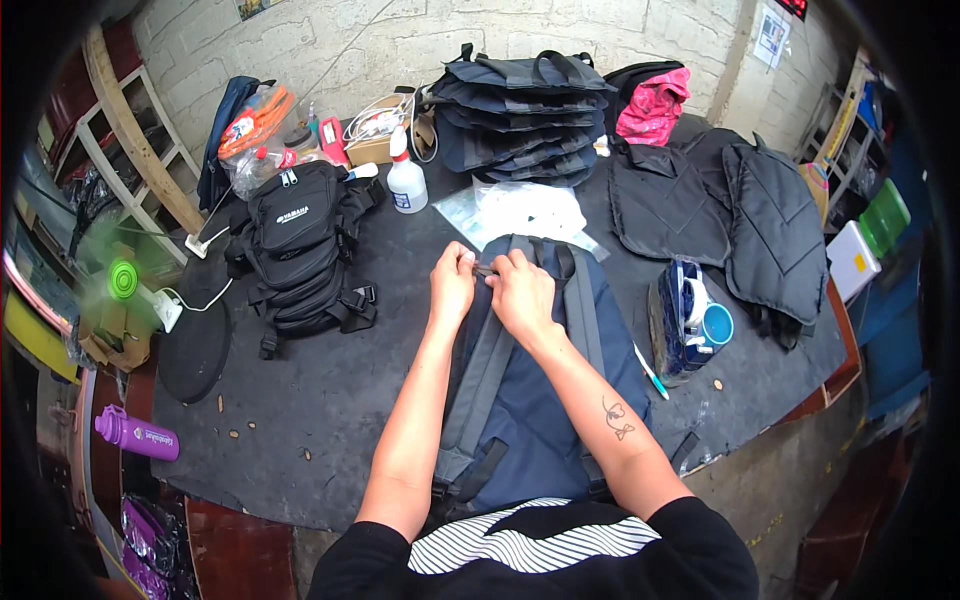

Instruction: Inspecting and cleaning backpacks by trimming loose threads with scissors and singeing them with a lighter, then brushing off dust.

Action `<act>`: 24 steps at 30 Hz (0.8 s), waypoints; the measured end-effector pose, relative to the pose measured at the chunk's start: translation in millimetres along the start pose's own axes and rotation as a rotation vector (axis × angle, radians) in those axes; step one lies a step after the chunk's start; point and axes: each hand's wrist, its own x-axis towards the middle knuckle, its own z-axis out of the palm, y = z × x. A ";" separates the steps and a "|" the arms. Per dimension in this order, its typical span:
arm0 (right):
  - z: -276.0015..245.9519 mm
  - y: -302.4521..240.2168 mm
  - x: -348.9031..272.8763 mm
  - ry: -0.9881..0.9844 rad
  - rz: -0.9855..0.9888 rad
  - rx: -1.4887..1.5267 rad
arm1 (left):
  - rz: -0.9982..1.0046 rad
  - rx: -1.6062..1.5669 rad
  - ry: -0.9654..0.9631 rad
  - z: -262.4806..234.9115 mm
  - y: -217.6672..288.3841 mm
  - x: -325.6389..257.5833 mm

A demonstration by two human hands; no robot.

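A dark navy backpack (530, 440) with grey shoulder straps lies flat on the table in front of me, its top end away from me. Over its upper left part, my left hand (453, 285) and my right hand (522, 292) come close together. Both have their fingers pinched on a small dark piece (484, 270) between them, too small to name for sure; it looks like a zipper pull or strap end. A black carry loop (566, 262) stands at the backpack's top, just right of my right hand.
Left stands a stack of black bags (300, 240); a white spray bottle (407, 185) is behind it. Folded navy bags (525, 110) pile up at the back, with clear plastic bags (530, 210) before them. Black padded panels (770, 225), a tape holder (685, 320) and a pen (652, 375) lie right.
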 end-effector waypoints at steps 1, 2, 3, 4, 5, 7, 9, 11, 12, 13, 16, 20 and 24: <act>0.2 0.5 0.5 -0.001 0.001 -0.001 | 0.000 -0.001 -0.014 -1.0 1.8 -0.3; 0.5 1.3 0.9 0.009 0.003 0.012 | 0.000 -0.003 -0.027 -1.2 3.6 -0.7; 0.6 2.3 1.0 0.019 0.006 0.024 | -0.002 -0.003 -0.028 -0.8 5.4 -1.1; 1.0 3.6 -0.2 0.017 0.010 0.024 | -0.104 -0.087 -0.055 -2.4 13.2 -3.4; 0.9 5.6 -1.7 0.010 0.050 0.066 | -0.207 -0.171 -0.081 -3.1 17.0 -5.7; -0.9 4.2 -5.6 -0.001 0.088 0.111 | -0.258 -0.266 -0.095 -6.5 9.9 -7.6; -6.4 -4.5 -13.7 0.037 0.237 0.253 | -0.308 -0.361 -0.101 -19.6 -2.9 -9.2; -23.1 -16.0 -32.1 -0.133 0.218 0.390 | -0.525 -0.602 -0.316 -35.4 -14.9 -17.5; -31.0 -17.5 -43.1 -0.293 0.202 0.526 | -0.624 -0.614 -0.370 -36.5 -15.8 -24.8; -38.3 -24.3 -55.8 -0.513 0.109 0.573 | -0.666 -0.504 -0.486 -45.2 -27.1 -29.4; -30.4 -21.8 -96.5 -0.887 -0.175 0.581 | -0.710 -0.439 -0.634 -55.5 -68.5 -37.5; -62.0 -22.6 -73.6 -0.965 -0.264 0.169 | -0.411 -0.312 -0.435 -48.7 -50.9 -25.6; -93.9 -2.2 -58.6 -0.807 -0.284 0.012 | -0.446 -0.256 -0.422 -56.7 -45.8 -22.3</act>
